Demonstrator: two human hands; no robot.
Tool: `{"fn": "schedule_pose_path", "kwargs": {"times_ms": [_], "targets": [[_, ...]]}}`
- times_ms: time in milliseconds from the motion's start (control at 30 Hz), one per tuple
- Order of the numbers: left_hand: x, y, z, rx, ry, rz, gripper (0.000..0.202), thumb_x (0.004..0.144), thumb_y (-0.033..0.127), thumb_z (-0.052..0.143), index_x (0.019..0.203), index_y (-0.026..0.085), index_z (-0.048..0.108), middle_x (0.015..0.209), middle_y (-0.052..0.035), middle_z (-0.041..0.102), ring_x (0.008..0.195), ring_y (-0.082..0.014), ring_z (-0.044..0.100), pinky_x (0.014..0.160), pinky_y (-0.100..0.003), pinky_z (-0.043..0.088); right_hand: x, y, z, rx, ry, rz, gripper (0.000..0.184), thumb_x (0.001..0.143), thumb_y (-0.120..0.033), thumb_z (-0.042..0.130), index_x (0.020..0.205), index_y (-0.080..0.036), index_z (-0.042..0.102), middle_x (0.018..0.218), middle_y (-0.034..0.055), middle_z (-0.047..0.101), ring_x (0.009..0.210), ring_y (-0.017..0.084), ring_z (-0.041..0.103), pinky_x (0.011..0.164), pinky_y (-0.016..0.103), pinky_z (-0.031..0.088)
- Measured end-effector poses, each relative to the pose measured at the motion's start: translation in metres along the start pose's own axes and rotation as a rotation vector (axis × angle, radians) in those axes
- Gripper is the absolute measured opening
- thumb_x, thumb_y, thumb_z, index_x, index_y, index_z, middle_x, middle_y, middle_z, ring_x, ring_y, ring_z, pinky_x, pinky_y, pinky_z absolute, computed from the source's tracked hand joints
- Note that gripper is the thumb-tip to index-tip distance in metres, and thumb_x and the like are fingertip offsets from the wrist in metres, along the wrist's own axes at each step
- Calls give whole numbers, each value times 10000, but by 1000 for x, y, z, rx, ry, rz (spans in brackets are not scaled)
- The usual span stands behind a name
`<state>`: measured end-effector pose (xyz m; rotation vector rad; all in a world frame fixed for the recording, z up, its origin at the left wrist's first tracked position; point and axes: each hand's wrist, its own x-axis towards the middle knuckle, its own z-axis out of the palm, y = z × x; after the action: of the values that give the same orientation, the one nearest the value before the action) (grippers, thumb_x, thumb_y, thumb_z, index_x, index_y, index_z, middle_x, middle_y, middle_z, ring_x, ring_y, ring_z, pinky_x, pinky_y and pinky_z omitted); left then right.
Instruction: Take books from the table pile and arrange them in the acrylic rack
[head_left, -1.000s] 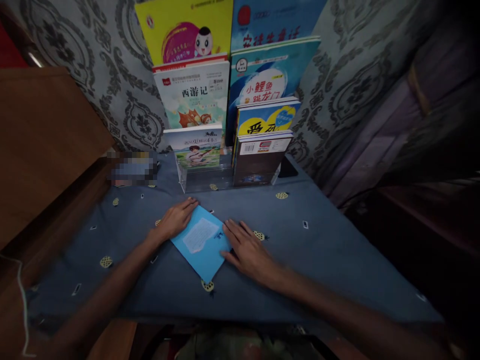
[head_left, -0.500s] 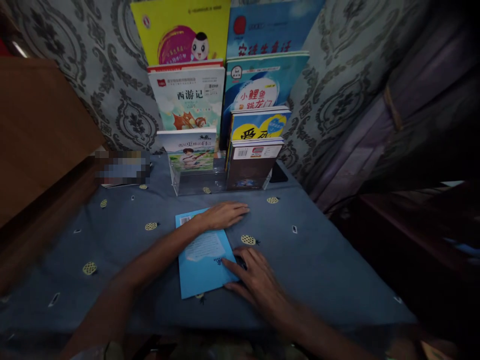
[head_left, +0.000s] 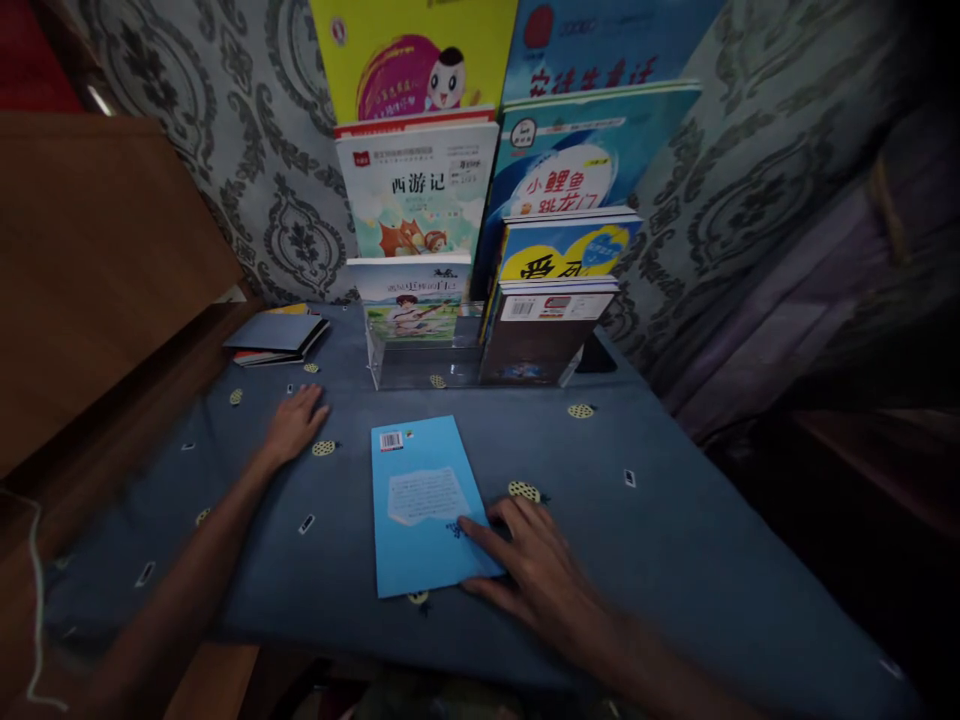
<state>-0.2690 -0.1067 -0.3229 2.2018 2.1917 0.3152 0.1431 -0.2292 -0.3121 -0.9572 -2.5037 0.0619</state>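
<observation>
A light-blue book (head_left: 424, 555) lies flat on the cloth-covered table with its barcode side up. My right hand (head_left: 525, 560) rests at its lower right corner, fingers spread. The index finger touches the cover and the thumb lies by the bottom edge. Farther left, my left hand (head_left: 296, 425) is low over the cloth with its fingers stretched out and nothing in it. Just beyond that hand sits a small stack of books (head_left: 276, 330), a grey-blue one on top.
A clear acrylic stand (head_left: 412, 365) at the back holds several books in tiers, including a white book (head_left: 420, 185) and a dark-backed one (head_left: 532, 345). A brown wooden panel (head_left: 97, 270) borders the left side. Patterned curtains (head_left: 300, 230) hang behind.
My left hand has left the blue book and moved left across the cloth, toward the small stack. My right hand stays at the book's corner. The view has shifted left.
</observation>
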Motion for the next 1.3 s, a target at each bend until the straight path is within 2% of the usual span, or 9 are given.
{"fn": "schedule_pose_path", "kwargs": {"times_ms": [167,367,467,633,700,767,967,1133,1300], "targets": [[-15,-38,-14,159,9,-280,610,995,398,283,1457,29,435,1558,-200,411,1474,-344,336,1170,-505,325,10,-9,2,-71,-7,45,467,892,-469,678,1276,-211,620,1003,108,630,918,272,591,830,449,520],[-26,-29,-24,181,103,-346,578,968,392,311,1357,28,535,1483,-240,493,1405,-386,432,1118,-570,376,20,-16,13,-120,-3,131,481,903,-526,642,1254,-197,631,1010,114,668,951,278,616,908,468,498],[-30,-1,-26,72,155,-188,516,954,350,325,1328,86,563,1446,-195,551,1351,-319,517,1110,-502,423,21,-13,12,-100,-13,141,479,912,-549,618,1236,-197,640,1034,120,678,966,284,626,922,484,490],[-38,78,-14,-164,135,264,480,994,372,334,1364,147,542,1459,-126,560,1387,-243,493,1163,-461,388,47,-3,3,-15,-55,146,396,977,-518,513,1059,-184,710,988,113,680,931,264,636,881,449,504],[-39,105,-4,-177,107,365,473,1012,348,323,1413,171,502,1504,-116,514,1424,-237,446,1188,-489,345,71,1,9,42,-62,102,395,1026,-429,421,1147,-163,687,1073,138,686,1026,272,633,889,428,515],[-40,121,7,-169,84,421,473,1015,301,311,1440,170,471,1516,-127,497,1447,-238,413,1197,-506,324,96,5,23,89,-66,51,428,1031,-334,386,1364,-127,558,1356,180,603,1245,287,562,1029,457,473],[-40,123,27,-132,98,417,499,1030,290,270,1491,161,412,1545,-150,451,1479,-242,355,1184,-507,346,128,32,60,135,-173,60,603,1009,-379,385,1510,-45,360,1579,224,368,1499,297,298,1226,502,271],[-41,124,27,-96,96,402,526,1043,337,226,1487,135,423,1560,-154,425,1485,-253,341,1189,-494,337,110,68,50,122,-189,155,666,1004,-475,380,1530,-68,348,1605,203,323,1518,299,245,1232,516,251],[-40,130,18,-52,31,375,577,1044,424,225,1519,132,378,1586,-158,377,1507,-282,287,1206,-540,275,103,75,42,108,-218,169,645,1015,-464,352,1543,-93,330,1625,174,295,1525,278,226,1234,505,243]]}}
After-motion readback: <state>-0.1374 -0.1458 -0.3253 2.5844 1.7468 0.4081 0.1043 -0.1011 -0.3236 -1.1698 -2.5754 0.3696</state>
